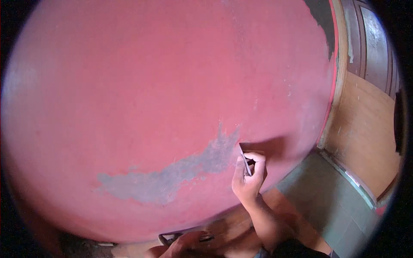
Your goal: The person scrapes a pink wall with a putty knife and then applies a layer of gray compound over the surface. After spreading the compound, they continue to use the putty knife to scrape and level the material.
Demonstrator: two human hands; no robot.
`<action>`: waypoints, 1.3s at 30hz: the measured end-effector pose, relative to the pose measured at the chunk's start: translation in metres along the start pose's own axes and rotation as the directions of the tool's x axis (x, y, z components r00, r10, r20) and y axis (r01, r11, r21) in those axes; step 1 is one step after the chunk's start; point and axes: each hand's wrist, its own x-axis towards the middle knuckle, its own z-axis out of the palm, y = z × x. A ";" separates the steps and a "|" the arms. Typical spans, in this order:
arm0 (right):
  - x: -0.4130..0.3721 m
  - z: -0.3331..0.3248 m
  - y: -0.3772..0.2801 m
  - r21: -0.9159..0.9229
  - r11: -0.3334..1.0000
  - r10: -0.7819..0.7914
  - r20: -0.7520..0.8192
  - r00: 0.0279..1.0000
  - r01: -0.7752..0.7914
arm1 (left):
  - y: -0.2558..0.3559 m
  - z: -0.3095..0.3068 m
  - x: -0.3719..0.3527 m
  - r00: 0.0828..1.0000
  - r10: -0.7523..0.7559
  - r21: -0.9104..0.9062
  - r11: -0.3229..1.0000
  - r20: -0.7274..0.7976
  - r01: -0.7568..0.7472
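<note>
My right hand (pixel 248 179) is closed around a thin flat scraper (pixel 244 155), its fingers curled and thumb pressed along it. The blade's upper corner is right at the pink wall (pixel 142 86), where it casts a shadow to the right. Just left of the blade, an irregular grey bare patch (pixel 172 176) runs down and leftward through the pink paint. Low in the view, my left hand (pixel 186 244) is closed by a flat, dark-edged plate (pixel 170 237); the frame's bottom edge cuts off part of this hand.
A pale door frame (pixel 340 64) borders the wall on the right, beside a wooden panel (pixel 363 129). Grey-green floor tiles (pixel 318 193) lie below it. Another dark bare patch (pixel 323 21) shows at the wall's upper right.
</note>
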 end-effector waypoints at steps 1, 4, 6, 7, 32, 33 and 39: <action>0.000 -0.001 0.002 0.011 1.000 -0.012 0.001 1.000 0.012 | -0.006 0.003 0.005 0.998 -0.068 0.059 0.996 -0.020 0.069; 0.000 -0.001 0.008 0.064 0.998 0.031 -0.029 0.999 -0.030 | 0.007 -0.002 0.004 0.987 -0.131 0.203 0.968 -0.092 0.148; 0.004 -0.002 0.009 0.125 0.982 0.153 -0.081 0.985 -0.142 | -0.042 0.011 0.013 0.992 0.017 0.266 0.964 -0.126 0.017; 0.009 -0.003 0.014 0.149 0.983 0.125 -0.112 0.986 -0.107 | -0.067 0.022 0.022 0.989 0.030 0.258 0.966 -0.144 0.009; -0.006 0.003 0.049 -0.052 0.994 -0.104 -0.152 0.983 0.097 | -0.011 0.016 -0.001 0.989 -0.089 0.104 0.989 -0.119 0.102; -0.006 0.004 0.047 -0.068 0.994 -0.099 -0.161 0.982 0.089 | -0.003 0.014 -0.004 0.985 -0.107 0.132 0.983 -0.135 0.125; -0.019 -0.002 0.042 -0.037 0.995 -0.101 -0.098 0.990 0.098 | 0.011 0.000 -0.005 0.971 -0.094 0.286 0.945 -0.220 0.157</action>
